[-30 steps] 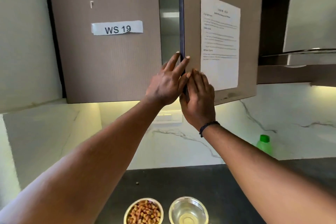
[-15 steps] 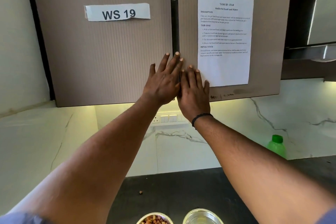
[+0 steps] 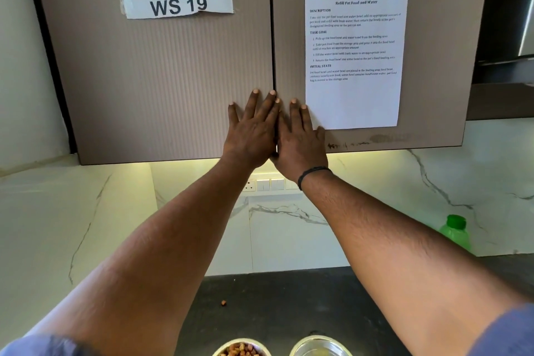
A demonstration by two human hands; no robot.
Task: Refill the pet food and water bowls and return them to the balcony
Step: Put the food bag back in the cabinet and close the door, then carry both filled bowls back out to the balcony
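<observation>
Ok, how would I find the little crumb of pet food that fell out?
Start at the dark counter under the cupboards. Just beyond the food bowl lies one small brown piece of pet food, alone on the bare counter, while every other piece sits in the bowl.

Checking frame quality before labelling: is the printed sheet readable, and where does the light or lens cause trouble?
Head view: white printed task sheet has sharp headings but soft small print; yellowish under-cabinet glow tints the marble wall; wide-angle lens bows cabinet edges; two steel bowls are cropped.
</observation>
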